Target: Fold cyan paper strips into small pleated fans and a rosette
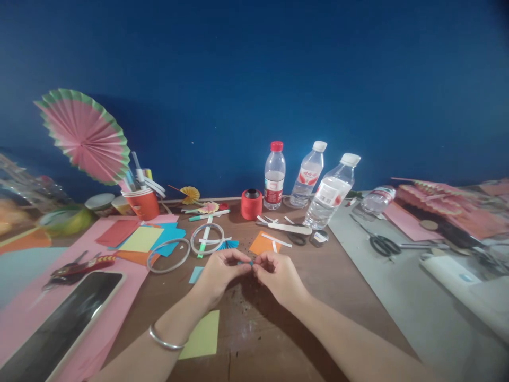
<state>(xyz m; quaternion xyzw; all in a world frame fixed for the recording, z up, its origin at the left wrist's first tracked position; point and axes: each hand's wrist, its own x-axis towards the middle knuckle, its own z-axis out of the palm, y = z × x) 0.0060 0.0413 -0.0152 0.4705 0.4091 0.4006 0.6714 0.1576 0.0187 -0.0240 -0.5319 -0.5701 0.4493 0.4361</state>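
Both bare forearms (342,337) slant inward from the lower edge, bringing the left hand (218,274) and right hand (281,277) close together, each with thumb and index finger pinched and the other fingers curled.

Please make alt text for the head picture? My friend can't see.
A person's left hand and right hand pinch a tiny blue piece over a brown table. A red-capped plastic bottle stands behind; a pleated pink-and-green paper fan is at the picture's left.

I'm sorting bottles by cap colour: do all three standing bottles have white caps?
No, the leftmost standing bottle has a red cap.
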